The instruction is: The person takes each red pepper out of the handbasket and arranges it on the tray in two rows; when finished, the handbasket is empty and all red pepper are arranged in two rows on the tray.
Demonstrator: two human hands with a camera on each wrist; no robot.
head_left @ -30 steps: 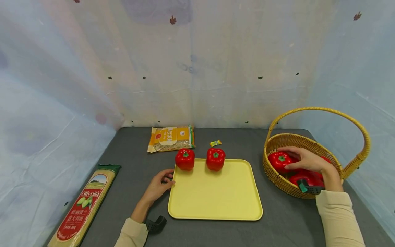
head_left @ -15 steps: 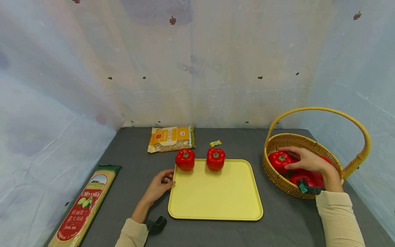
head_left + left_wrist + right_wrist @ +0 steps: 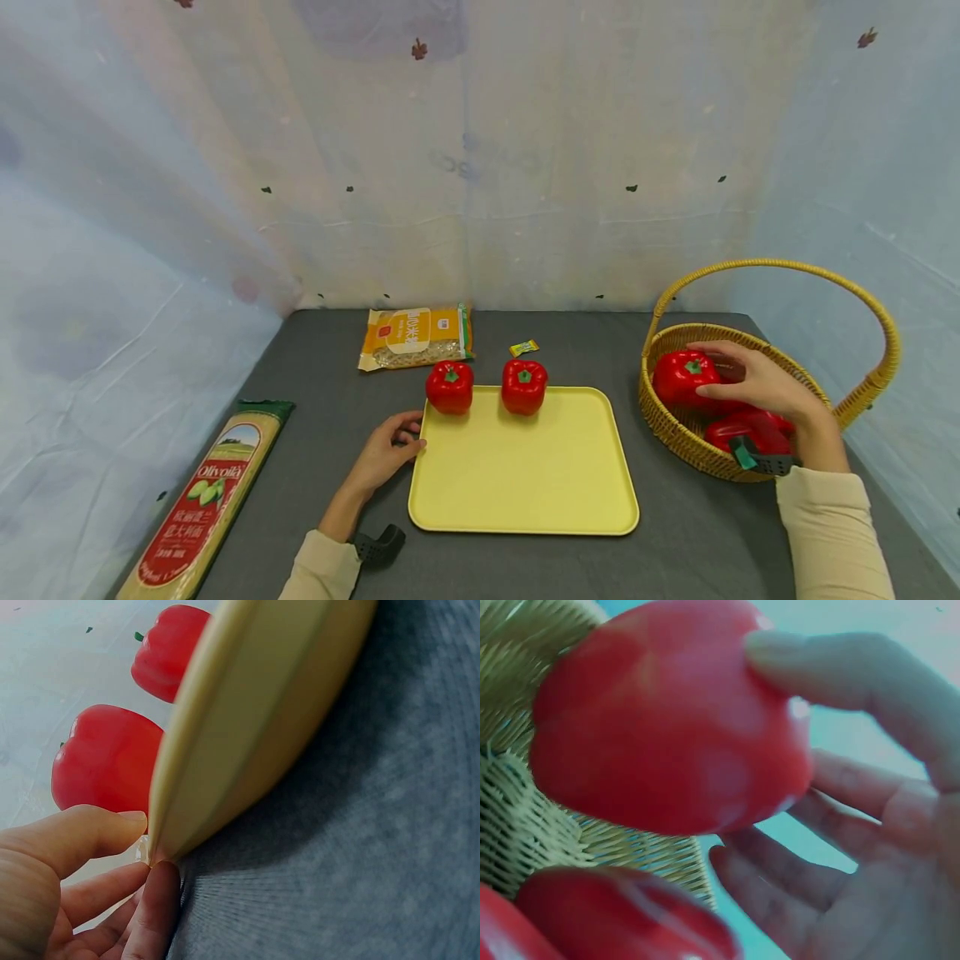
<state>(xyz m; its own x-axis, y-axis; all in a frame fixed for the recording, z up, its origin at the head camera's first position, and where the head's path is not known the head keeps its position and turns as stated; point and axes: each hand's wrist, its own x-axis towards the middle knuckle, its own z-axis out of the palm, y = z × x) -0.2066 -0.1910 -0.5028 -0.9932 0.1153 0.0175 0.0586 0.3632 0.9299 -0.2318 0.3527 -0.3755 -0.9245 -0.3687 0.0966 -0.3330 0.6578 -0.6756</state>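
In the basket at the right, my right hand (image 3: 757, 383) grips a red bell pepper (image 3: 681, 379) between thumb and fingers. The right wrist view has this pepper (image 3: 667, 720) above other red peppers (image 3: 622, 911) lying in the basket. My left hand (image 3: 390, 450) pinches the left rim of the yellow tray (image 3: 525, 475), thumb on one side and fingertips at the other in the left wrist view. Two red bell peppers stand along the tray's far edge, one at the left corner (image 3: 450, 388) and one nearer the middle (image 3: 524, 388).
The wicker basket (image 3: 667, 437) has a tall arched handle (image 3: 772, 265) over the right hand. A yellow grain bag (image 3: 416, 336) and a small yellow wrapped packet (image 3: 523, 347) lie behind the tray. A long pasta pack (image 3: 206, 500) lies at the left.
My right hand has raised the bell pepper slightly inside the basket and shifted a little to the right. The left hand and the tray have stayed where they were.
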